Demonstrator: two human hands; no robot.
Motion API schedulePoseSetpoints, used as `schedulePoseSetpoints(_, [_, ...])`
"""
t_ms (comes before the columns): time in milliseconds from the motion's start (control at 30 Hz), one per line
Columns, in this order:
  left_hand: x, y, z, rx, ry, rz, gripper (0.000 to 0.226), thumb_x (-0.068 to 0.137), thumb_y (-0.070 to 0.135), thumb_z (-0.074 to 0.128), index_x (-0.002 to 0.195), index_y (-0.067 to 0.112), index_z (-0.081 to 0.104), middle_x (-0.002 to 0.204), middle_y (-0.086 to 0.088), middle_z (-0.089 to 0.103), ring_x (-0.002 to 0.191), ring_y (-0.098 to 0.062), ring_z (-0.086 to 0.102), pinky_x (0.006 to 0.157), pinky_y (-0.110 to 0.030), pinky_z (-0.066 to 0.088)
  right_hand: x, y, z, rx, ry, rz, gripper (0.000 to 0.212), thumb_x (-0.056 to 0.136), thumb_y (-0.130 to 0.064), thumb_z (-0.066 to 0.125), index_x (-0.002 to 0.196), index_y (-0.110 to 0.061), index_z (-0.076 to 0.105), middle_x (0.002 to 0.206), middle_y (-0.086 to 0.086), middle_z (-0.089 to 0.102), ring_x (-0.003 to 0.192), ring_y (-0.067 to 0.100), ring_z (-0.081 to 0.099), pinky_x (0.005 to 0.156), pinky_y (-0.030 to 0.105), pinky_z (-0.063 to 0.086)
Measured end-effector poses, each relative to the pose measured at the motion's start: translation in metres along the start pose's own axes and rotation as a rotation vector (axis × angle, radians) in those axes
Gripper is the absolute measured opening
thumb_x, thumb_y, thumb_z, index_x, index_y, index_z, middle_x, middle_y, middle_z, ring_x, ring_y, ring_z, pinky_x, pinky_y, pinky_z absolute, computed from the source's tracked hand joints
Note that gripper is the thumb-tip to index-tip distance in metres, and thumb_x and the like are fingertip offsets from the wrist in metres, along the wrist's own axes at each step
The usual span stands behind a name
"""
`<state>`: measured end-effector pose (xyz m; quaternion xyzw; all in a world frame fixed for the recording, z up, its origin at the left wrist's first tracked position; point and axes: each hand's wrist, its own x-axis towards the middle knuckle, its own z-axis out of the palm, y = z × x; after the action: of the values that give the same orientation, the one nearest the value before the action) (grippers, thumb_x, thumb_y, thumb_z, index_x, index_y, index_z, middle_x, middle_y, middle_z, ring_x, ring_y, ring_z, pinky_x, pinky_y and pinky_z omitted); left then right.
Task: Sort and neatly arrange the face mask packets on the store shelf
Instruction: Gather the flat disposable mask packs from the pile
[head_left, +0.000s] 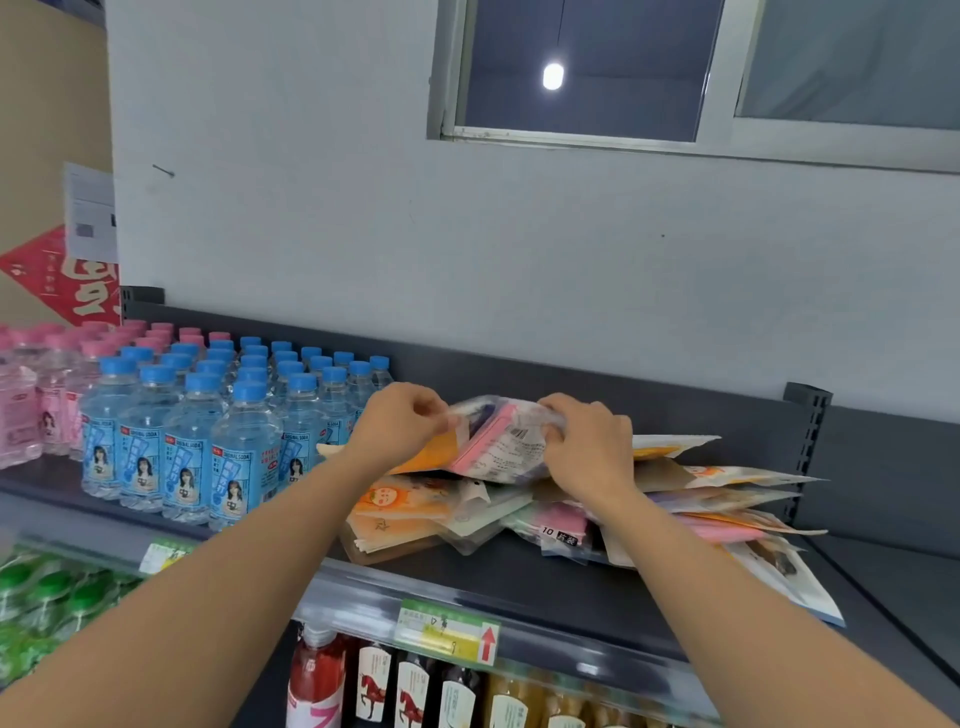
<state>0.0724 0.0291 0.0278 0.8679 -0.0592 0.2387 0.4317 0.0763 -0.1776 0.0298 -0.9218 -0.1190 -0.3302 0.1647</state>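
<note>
A loose heap of face mask packets (519, 514), orange, pink and white, lies on the dark top shelf (545, 577) right of the bottles. Both hands are above the heap and hold a small bunch of packets (498, 441), with a pink-and-white packet showing a barcode on top and an orange one under it. My left hand (400, 421) pinches the bunch's left upper edge. My right hand (587, 441) grips its right side with curled fingers. More flat packets (727, 493) fan out to the right, partly hidden behind my right forearm.
Blue-capped water bottles (218, 431) stand in rows on the shelf left of the heap, pink-capped bottles (31, 400) further left. A shelf upright (805, 447) bounds the right end. Price tags (447, 631) line the front rail; drink bottles (410, 686) fill the shelf below.
</note>
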Motion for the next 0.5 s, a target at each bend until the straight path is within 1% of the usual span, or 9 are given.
schedulePoseSetpoints(67, [-0.003,0.008,-0.004,-0.095,0.005,-0.025,0.006,0.09,0.018,0.066,0.088,0.018,0.072,0.084,0.005,0.068,0.081,-0.009,0.06,0.065,-0.021,0.043,0.003,0.0,-0.009,0.031,0.005,0.025,0.036,0.096,-0.018,0.047,0.13,-0.029,0.055,0.112,0.001,0.068,0.112,0.023,0.053,0.097,0.037,0.031])
schedulePoseSetpoints(133, [-0.006,0.012,-0.004,-0.034,0.033,-0.033,0.016,0.091,0.007,0.06,0.09,0.021,0.067,0.087,0.005,0.065,0.086,-0.012,0.059,0.066,-0.021,0.042,0.003,0.001,-0.018,0.047,0.012,0.037,0.037,0.096,-0.018,0.047,0.131,-0.028,0.055,0.113,0.002,0.068,0.113,0.023,0.054,0.098,0.037,0.031])
schedulePoseSetpoints(233, [-0.011,0.011,0.0,0.084,0.123,-0.037,0.028,0.088,-0.002,0.056,0.082,0.025,0.059,0.093,-0.001,0.062,0.096,-0.022,0.059,0.067,-0.025,0.041,0.0,0.001,-0.029,0.084,0.024,0.038,0.035,0.094,-0.021,0.048,0.127,-0.026,0.058,0.112,0.0,0.068,0.112,0.023,0.055,0.099,0.037,0.032])
schedulePoseSetpoints(333, [-0.019,0.008,0.001,0.331,0.28,-0.144,0.024,0.086,0.004,0.06,0.087,0.028,0.063,0.116,-0.008,0.052,0.111,-0.029,0.049,0.085,-0.037,0.043,-0.007,0.001,-0.042,0.185,0.152,0.029,0.03,0.082,-0.032,0.052,0.106,-0.023,0.068,0.09,-0.002,0.07,0.095,0.023,0.062,0.095,0.039,0.04])
schedulePoseSetpoints(367, [-0.022,0.005,0.0,0.353,0.286,-0.181,0.022,0.086,0.006,0.061,0.087,0.027,0.065,0.118,-0.01,0.053,0.103,-0.028,0.054,0.08,-0.037,0.045,-0.008,0.001,-0.047,0.221,0.225,0.031,0.033,0.077,-0.035,0.05,0.099,-0.021,0.07,0.082,-0.003,0.069,0.089,0.024,0.063,0.093,0.039,0.042])
schedulePoseSetpoints(400, [-0.026,0.002,0.0,0.312,0.261,-0.207,0.02,0.087,0.006,0.062,0.086,0.026,0.065,0.113,-0.01,0.058,0.086,-0.025,0.059,0.067,-0.033,0.047,-0.009,0.002,-0.053,0.238,0.297,0.034,0.036,0.074,-0.036,0.048,0.096,-0.019,0.07,0.076,-0.003,0.065,0.084,0.024,0.062,0.09,0.038,0.042])
schedulePoseSetpoints(433, [-0.029,-0.001,0.001,0.254,0.214,-0.23,0.02,0.087,0.005,0.061,0.085,0.024,0.066,0.1,-0.007,0.063,0.066,-0.019,0.058,0.053,-0.028,0.044,-0.008,0.003,-0.058,0.243,0.361,0.035,0.037,0.072,-0.036,0.047,0.094,-0.018,0.071,0.073,-0.003,0.063,0.081,0.024,0.06,0.088,0.036,0.039])
schedulePoseSetpoints(467, [-0.031,-0.004,0.002,0.219,0.182,-0.244,0.02,0.088,0.004,0.06,0.087,0.022,0.068,0.087,-0.005,0.066,0.053,-0.015,0.052,0.045,-0.024,0.039,-0.008,0.003,-0.063,0.246,0.414,0.035,0.036,0.072,-0.035,0.046,0.091,-0.017,0.071,0.071,-0.002,0.062,0.08,0.024,0.059,0.086,0.034,0.036])
schedulePoseSetpoints(500, [-0.033,-0.006,0.003,0.213,0.182,-0.247,0.021,0.088,0.004,0.059,0.089,0.022,0.069,0.077,-0.004,0.066,0.048,-0.014,0.048,0.042,-0.023,0.037,-0.007,0.003,-0.067,0.252,0.458,0.032,0.034,0.072,-0.034,0.047,0.089,-0.016,0.071,0.07,-0.001,0.063,0.078,0.024,0.058,0.083,0.033,0.032])
